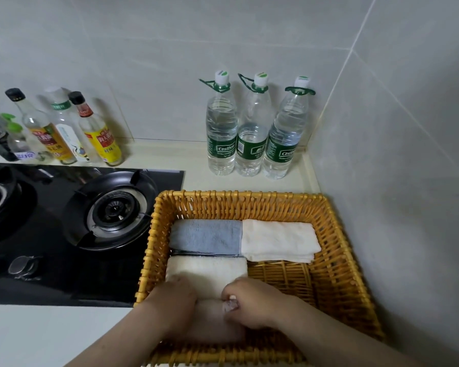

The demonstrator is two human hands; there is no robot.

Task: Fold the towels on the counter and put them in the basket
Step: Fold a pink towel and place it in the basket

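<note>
The cream towel [207, 268] lies folded in the near left corner of the wicker basket [239, 194]. Its left edge is against the basket wall and its far edge touches the blue towel [206, 237]. The left hand [176, 300] and the right hand [249, 303] curl their fingers over its near end, gripping it. A white towel [277, 239] fills the far right corner, and the near right quarter shows bare weave. The cream towel looks thick, plain and fluffy. The basket sits between the stove [51, 234] and the tiled wall [408, 181].
</note>
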